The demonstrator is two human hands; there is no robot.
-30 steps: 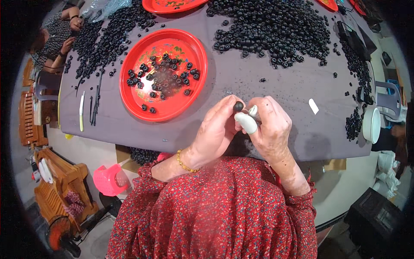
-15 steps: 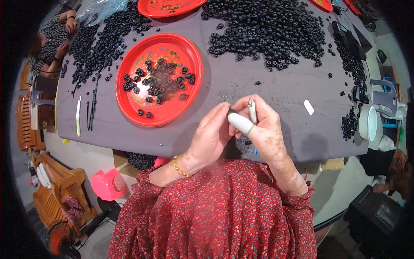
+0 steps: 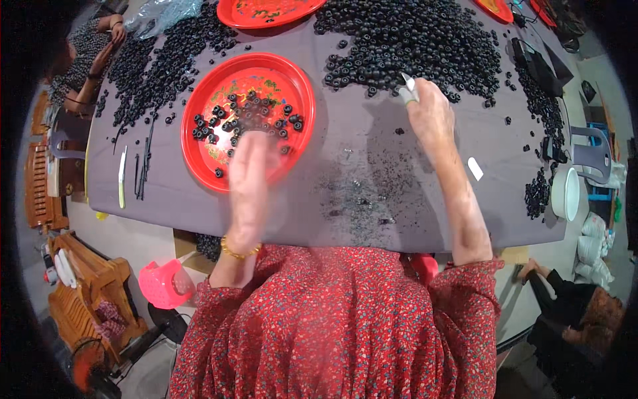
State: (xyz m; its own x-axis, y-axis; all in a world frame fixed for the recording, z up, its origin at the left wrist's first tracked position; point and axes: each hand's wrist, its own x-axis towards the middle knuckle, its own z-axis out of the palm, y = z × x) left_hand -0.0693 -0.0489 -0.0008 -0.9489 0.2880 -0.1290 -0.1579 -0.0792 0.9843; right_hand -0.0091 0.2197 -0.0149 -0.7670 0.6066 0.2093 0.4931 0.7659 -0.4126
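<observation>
I sit at a table under a grey cloth (image 3: 166,199). My left hand (image 3: 249,166) is blurred with motion over the near rim of a red round tray (image 3: 199,146) that holds several small black rings. Whether it holds anything cannot be made out. My right hand (image 3: 430,118) stretches out to the near edge of a large heap of black rings (image 3: 419,40), its fingers closed on a small white-handled tool (image 3: 408,88) that points up toward the heap.
Dark crumbs (image 3: 359,193) speckle the cloth in front of me. A second red tray (image 3: 266,10) lies at the far edge, more black rings (image 3: 153,66) at far left. A white bowl (image 3: 565,193) stands right. Other people sit at far left (image 3: 83,63) and lower right (image 3: 565,299).
My hands, held together before my chest around a black ring and the tool, have parted. The left swung to the red tray; the right reached out to the heap.
</observation>
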